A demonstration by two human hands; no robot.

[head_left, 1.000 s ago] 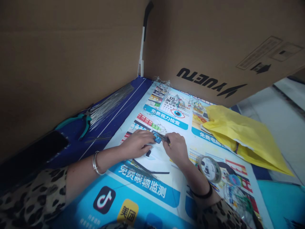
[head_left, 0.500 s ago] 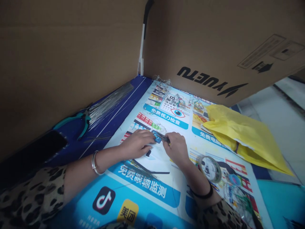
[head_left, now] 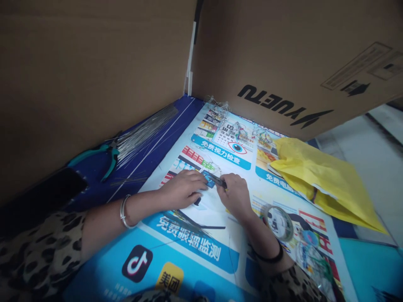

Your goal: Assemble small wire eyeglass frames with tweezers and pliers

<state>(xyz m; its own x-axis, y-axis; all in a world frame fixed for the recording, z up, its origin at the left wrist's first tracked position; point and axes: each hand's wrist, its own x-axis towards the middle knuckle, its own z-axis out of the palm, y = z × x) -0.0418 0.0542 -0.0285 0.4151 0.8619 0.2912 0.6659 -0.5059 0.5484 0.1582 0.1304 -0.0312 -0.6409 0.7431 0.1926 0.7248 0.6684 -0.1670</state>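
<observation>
At the left, teal-handled pliers [head_left: 108, 157] lie on the blue surface, touching or just beside the near end of a bundle of thin wires [head_left: 141, 134]. In the middle, over the printed sheet [head_left: 220, 214], the left hand [head_left: 182, 188] has its fingers curled at the tip of a slim dark tool [head_left: 215, 179], though whether they pinch anything cannot be told, and the right hand [head_left: 234, 195] grips the tool's other end. Farther right lie a roll of tape [head_left: 278, 223], near, and a yellow bag [head_left: 330, 180], beyond it.
</observation>
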